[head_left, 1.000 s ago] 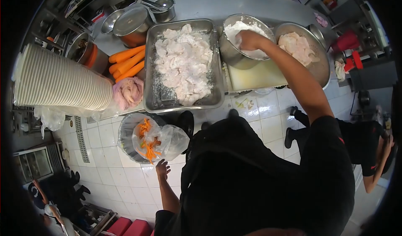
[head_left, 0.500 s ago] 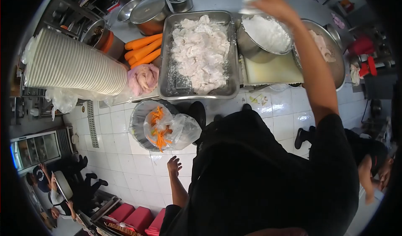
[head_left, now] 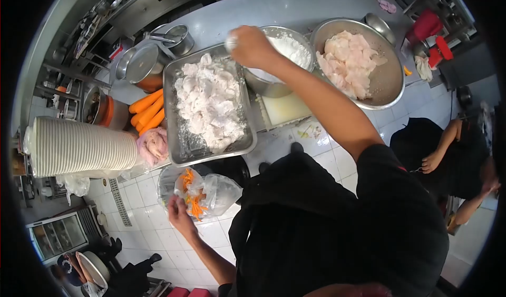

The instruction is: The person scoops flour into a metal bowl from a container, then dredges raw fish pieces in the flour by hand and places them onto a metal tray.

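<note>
My right hand [head_left: 253, 46] is closed above the right far corner of a steel tray [head_left: 208, 158], between it and a pot [head_left: 271, 89] of white flour [head_left: 292, 49]. White covers its fingertips and looks like a handful of flour, partly hidden by the hand. Flour-coated meat pieces [head_left: 208, 99] lie heaped in the tray. To the right, a wide steel bowl [head_left: 387, 83] holds raw pale meat pieces [head_left: 348, 60]. My left hand [head_left: 181, 215] hangs low with loosely bent fingers, apparently holding nothing, near a lined bin [head_left: 167, 181] with orange peelings [head_left: 196, 205].
Peeled carrots [head_left: 147, 110], pinkish meat in plastic [head_left: 154, 145] and a long stack of white containers [head_left: 84, 147] lie left of the tray. Lidded and small pots [head_left: 180, 40] stand behind. Co-workers are at right [head_left: 421, 149] and lower left [head_left: 132, 278].
My right hand has moved left from above the flour pot toward the tray. My left hand has risen toward the bin. The view has shifted, showing more of the meat bowl.
</note>
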A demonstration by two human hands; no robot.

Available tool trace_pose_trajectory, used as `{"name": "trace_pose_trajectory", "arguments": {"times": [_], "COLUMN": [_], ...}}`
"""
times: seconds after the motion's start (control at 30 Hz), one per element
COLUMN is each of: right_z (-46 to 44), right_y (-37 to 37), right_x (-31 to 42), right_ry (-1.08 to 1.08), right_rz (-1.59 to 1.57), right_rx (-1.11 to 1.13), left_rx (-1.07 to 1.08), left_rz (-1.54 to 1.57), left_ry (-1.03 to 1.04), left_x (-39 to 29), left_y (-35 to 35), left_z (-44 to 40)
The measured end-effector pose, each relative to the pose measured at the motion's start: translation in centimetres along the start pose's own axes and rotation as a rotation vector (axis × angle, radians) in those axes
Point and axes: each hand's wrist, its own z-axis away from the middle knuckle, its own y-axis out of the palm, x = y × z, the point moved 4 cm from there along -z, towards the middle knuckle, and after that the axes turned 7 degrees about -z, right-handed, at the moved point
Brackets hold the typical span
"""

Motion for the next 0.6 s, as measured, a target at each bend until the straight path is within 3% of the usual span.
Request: {"name": "trace_pose_trajectory", "arguments": {"times": [0.07,0.13,0.17,0.2,0.23,0.27,0.3,0.33,0.4,0.47,0.57,0.6], "right_z": [2.6,4.8,5.8,6.4,7.0,7.3,7.4,7.6,7.9,8.1,8.3,8.2], "right_y": [-2.8,-4.2,-4.6,-5.0,-4.6,-3.6,-3.2,-3.7,-4.3,-4.3,-4.3,-4.2], "right_x": [-3.2,-5.4,-6.2,-7.0,-7.8,-8.7,-9.3,-8.8,-8.0,-8.2,-8.4,-8.7], "right_ry": [0.103,0.128,0.178,0.221,0.224,0.224,0.224,0.142,0.077,0.115,0.109,0.109], "right_rz": [0.141,0.157,0.155,0.155,0.149,0.148,0.147,0.12,0.056,-0.018,-0.06,-0.068], "right_rx": [-0.034,-0.046,-0.009,0.024,0.019,0.009,-0.002,-0.01,-0.028,-0.041,-0.046,-0.064], "left_rx": [-0.022,0.235,0.295,0.488,0.596,0.847,0.897,1.077,1.235,1.193,0.924,0.95], "left_rz": [0.057,0.135,0.047,0.05,0.102,0.14,0.111,0.052,-0.476,-1.07,-0.974,-0.961], "left_ry": [0.243,0.413,0.706,0.81,1.134,1.067,1.337,1.422,1.621,1.654,1.614,1.665], "left_x": [-12.4,-22.4,-26.5,-31.7,-35.3,-37.3,-39.2,-39.3,-37.2,-34.7,-33.7,-33.6], "left_y": [3.2,8.5,11.9,15.6,20.1,25.1,29.4,34.3,43.0,47.9,50.0,50.3], "left_z": [0.9,2.4,3.3,5.7,7.9,10.5,13.6,16.0,19.8,20.8,18.9,18.6]}}
